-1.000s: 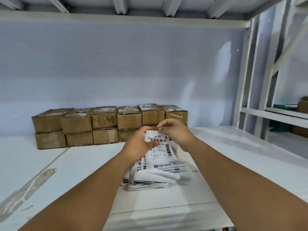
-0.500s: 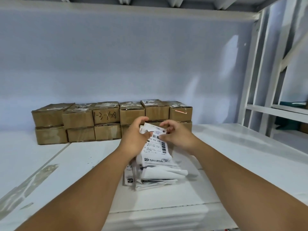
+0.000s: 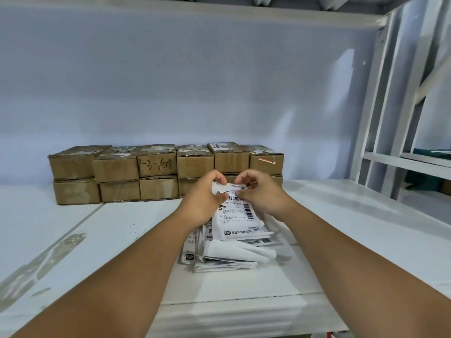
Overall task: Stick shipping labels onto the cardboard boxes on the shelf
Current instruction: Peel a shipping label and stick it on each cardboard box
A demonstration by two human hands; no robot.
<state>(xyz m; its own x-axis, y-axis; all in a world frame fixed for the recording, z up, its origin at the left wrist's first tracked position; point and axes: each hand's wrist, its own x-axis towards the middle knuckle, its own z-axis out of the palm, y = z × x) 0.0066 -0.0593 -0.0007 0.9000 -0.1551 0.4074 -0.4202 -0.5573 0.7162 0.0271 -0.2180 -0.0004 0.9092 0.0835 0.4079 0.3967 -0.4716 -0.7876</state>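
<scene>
label (image 3: 235, 215) you hold: reads "050 v05-220" under barcode; small print too tiny. box (image 3: 157, 164) in top row: hand-written "1-3-", rest hard to read.

The shipping label (image 3: 235, 215) between the fingers (image 3: 220, 176) is white with black barcodes and print. Beyond them, the cardboard boxes (image 3: 117, 167) are brown with whitish taped tops, one scrawled in black. The shelf (image 3: 122, 228) is white.
</scene>
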